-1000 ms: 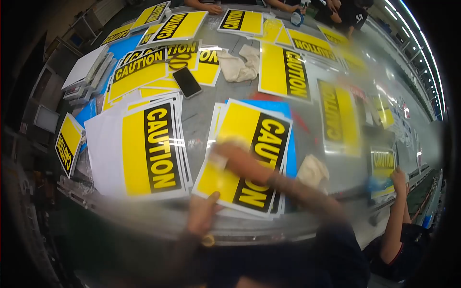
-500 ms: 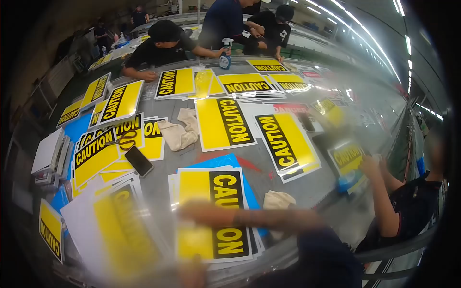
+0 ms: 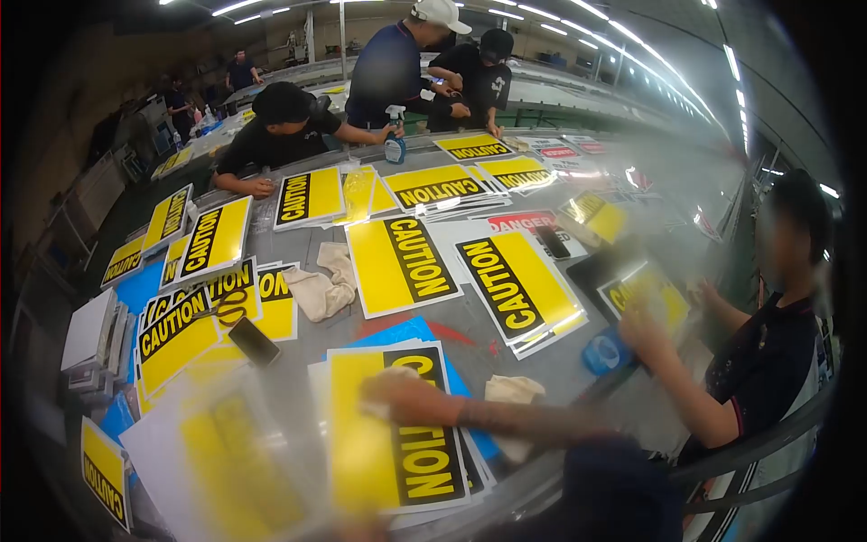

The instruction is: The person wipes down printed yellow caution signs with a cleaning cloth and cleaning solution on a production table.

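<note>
My right hand (image 3: pixel 411 397) presses down on the top yellow and black CAUTION sign (image 3: pixel 366 461) of a stack in front of me. Its fingers are closed round a pale cloth (image 3: pixel 373 409), of which only blurred edges show. At the bottom edge of the view my left hand (image 3: pixel 361 526) is by the sign's near edge, smeared and partly cut off. Left of the stack lies a blurred sign (image 3: pixel 239 452) with white sheets. Beyond it are a phone (image 3: pixel 254 343) and scissors (image 3: pixel 232 312) on more signs.
Several CAUTION sign stacks (image 3: pixel 404 262) cover the table (image 3: pixel 551 379). Crumpled cloths (image 3: pixel 323 285) lie among them. A co-worker (image 3: pixel 759 361) handles a sign at right, near a blue bottle (image 3: pixel 607 352). Across the table another person (image 3: pixel 289 126) grips a spray bottle (image 3: pixel 395 135).
My right hand has moved a little right and up across the sign. My left hand has sunk lower toward the bottom edge. The view has tilted, showing more of the people.
</note>
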`<state>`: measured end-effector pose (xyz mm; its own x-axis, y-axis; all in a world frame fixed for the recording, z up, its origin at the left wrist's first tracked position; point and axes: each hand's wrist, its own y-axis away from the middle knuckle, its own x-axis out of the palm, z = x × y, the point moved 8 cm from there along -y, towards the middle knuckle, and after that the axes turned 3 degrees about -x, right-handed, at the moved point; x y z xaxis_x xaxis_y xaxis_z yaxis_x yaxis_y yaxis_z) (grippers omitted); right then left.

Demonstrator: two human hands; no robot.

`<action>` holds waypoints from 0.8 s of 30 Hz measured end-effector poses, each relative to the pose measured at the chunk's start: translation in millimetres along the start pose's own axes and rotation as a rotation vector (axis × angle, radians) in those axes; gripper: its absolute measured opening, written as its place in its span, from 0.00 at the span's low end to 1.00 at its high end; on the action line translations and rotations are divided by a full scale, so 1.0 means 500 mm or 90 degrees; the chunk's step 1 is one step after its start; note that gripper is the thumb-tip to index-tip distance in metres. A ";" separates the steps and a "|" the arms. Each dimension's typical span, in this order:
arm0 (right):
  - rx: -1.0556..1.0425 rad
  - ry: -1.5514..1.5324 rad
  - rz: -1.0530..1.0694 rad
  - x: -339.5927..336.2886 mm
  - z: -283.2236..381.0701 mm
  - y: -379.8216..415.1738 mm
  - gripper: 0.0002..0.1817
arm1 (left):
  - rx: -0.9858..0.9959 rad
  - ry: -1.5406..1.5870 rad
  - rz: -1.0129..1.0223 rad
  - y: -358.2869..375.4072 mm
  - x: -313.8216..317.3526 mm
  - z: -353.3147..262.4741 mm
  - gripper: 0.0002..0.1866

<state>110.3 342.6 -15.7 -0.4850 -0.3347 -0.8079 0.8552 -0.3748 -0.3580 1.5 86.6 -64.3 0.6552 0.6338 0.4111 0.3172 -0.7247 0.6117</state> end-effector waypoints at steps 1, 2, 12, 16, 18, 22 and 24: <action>0.051 0.026 -0.007 -0.003 -0.039 -0.003 0.27 | 0.007 -0.001 0.000 0.006 0.005 -0.004 0.27; 0.111 0.000 -0.033 0.006 -0.065 0.010 0.27 | 0.013 -0.002 -0.001 0.007 0.005 -0.006 0.27; 0.011 0.019 0.031 -0.042 -0.042 -0.001 0.26 | -0.009 -0.020 -0.012 -0.008 -0.017 0.008 0.30; 0.064 -0.023 0.005 -0.017 -0.023 0.005 0.24 | 0.010 0.010 0.009 0.000 0.009 -0.014 0.29; -0.113 -0.153 -0.032 0.025 0.150 0.052 0.26 | 0.005 0.019 -0.014 -0.005 -0.003 -0.004 0.28; -0.075 -0.134 0.043 0.059 0.097 0.053 0.29 | 0.011 -0.011 -0.007 0.004 0.005 -0.010 0.27; 0.025 -0.012 0.047 -0.028 -0.017 -0.002 0.24 | 0.018 0.002 0.012 0.005 0.005 -0.007 0.28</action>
<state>117.9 354.8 -8.3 -0.4246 -0.3785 -0.8224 0.8809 -0.3827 -0.2787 1.7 87.2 -59.2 0.6594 0.6203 0.4248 0.3237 -0.7442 0.5843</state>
